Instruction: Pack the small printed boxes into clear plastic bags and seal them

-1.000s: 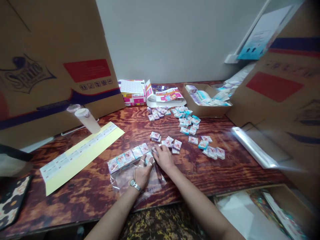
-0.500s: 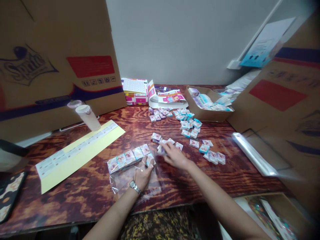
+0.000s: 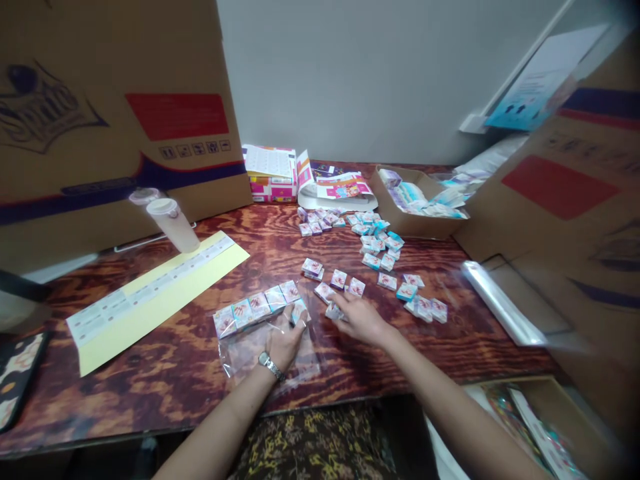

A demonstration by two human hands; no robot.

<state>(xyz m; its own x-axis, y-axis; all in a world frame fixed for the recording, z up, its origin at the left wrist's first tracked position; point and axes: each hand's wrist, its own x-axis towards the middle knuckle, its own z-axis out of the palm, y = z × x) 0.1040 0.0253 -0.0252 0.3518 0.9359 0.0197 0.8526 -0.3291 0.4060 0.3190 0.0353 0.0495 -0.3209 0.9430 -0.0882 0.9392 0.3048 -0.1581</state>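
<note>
L hand [image 3: 284, 337]: lay flat, fingers spread, clasping nothing. Palm was on the clear bag [image 3: 260, 357], tips touching the end box of the row. Prob. pinned the bag & stopped the row sliding.
R hand [image 3: 361, 320]: fingers curled round a single box [image 3: 333, 311], low over the bench [image 3: 150, 393], just right of the bag.
row of boxes [image 3: 255, 308]: side by side, faces up, inside the bag along its far edge. Packed edge to edge, so they sat as one neat strip.
bag mouth: couldn't tell which side was open.
loose boxes [image 3: 345, 280]: a few lay just beyond the R hand, within easy reach. More were scattered farther back, twd the cardboard tray [image 3: 395, 217].
tray: at the back right, held more packs, apart from the hands.
yellow sheet [image 3: 150, 300]: flat & slanted, left of the bag, not touching it.
lidded cup [image 3: 173, 223]: upright behind the sheet, well clear of the hands.
film roll [image 3: 500, 303]: lay on the right, away from the boxes.
watch [image 3: 270, 365]: on the L wrist.
</note>
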